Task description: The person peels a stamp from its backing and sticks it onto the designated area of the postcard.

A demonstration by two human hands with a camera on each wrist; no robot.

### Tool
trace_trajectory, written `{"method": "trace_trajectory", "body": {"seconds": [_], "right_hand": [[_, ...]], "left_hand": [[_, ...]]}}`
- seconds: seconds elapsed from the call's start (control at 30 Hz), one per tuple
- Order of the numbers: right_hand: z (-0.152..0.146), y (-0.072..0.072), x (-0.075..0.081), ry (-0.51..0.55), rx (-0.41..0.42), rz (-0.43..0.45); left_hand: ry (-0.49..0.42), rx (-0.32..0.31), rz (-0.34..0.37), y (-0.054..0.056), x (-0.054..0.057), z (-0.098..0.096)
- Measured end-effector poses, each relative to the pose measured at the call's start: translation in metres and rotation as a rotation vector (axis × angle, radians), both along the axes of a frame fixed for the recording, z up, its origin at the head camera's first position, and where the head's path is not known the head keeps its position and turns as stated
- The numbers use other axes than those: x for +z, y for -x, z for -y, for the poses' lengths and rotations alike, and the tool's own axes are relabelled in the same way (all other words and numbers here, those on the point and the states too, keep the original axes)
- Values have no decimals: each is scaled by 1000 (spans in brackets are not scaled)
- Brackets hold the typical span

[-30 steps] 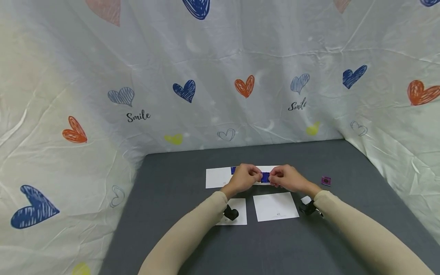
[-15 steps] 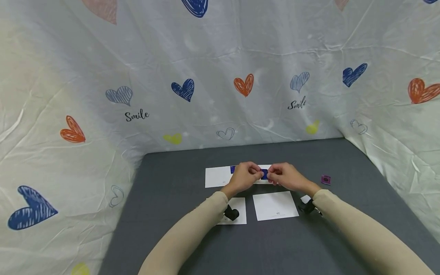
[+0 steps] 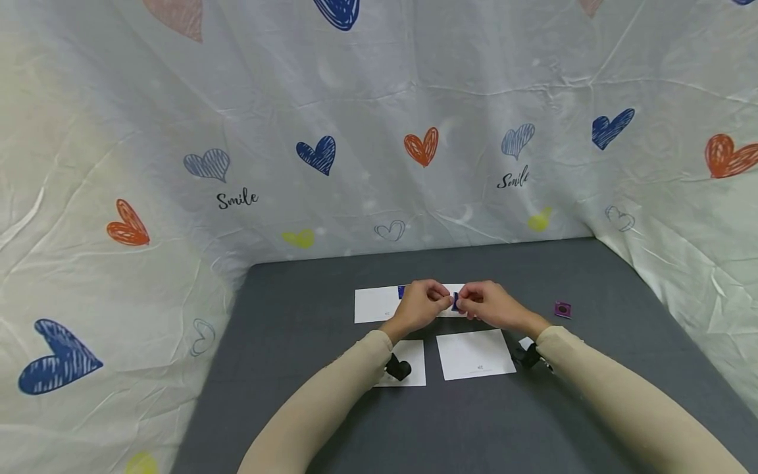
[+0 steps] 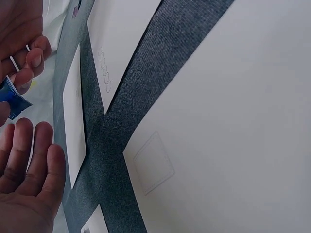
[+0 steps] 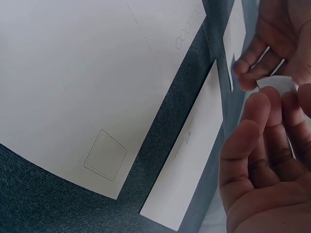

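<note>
On the grey cloth tabletop, as my head camera gives it to me, two bare hands meet above white paper. I see the left hand and the right hand each pinching, fingers curled, with only a narrow gap between them; in that gap sits a small blue rectangular piece. Behind the hands lies the white rectangular paper; with its middle hidden, I cannot tell whether it is one sheet or two. A second small blue piece shows on it, partly covered by the left hand. Nearer me are a white sheet and another white sheet partly under the left sleeve. Well to the right lies a small purple square with a dark centre.

From my left wrist camera, the piece is at the left edge, blue face showing, one edge toothed, held between both hands' fingertips. The left hand's other fingers extend loosely beneath it. A faint square outline is printed on the nearest sheet.

Through my right wrist camera, the piece shows a pale side and toothed edge, the right hand's fingertips against it, the left hand just beyond.
</note>
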State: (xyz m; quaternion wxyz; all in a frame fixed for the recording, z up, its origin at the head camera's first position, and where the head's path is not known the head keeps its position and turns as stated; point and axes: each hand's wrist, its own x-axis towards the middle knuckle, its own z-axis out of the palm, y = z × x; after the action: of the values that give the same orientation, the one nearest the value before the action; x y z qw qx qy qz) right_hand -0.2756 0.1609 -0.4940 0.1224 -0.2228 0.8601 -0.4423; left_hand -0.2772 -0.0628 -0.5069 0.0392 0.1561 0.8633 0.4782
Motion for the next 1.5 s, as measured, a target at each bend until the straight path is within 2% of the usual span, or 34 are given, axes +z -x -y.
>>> {"method": "trace_trajectory", "body": {"seconds": [0.17, 0.4, 0.63, 1.23, 1.5], "right_hand": [[1, -1, 1, -4, 6, -1], [4, -3, 0, -30, 50, -76], [6, -5, 1, -42, 50, -116], [5, -2, 5, -79, 66, -142], [6, -5, 4, -125, 68, -230]], "left_hand": [[3, -25, 8, -1, 1, 1], [-14, -27, 62, -2, 2, 1], [-49, -34, 103, -1, 2, 2], [-55, -36, 119, 0, 3, 4], [-69, -23, 129, -1, 1, 3]]}}
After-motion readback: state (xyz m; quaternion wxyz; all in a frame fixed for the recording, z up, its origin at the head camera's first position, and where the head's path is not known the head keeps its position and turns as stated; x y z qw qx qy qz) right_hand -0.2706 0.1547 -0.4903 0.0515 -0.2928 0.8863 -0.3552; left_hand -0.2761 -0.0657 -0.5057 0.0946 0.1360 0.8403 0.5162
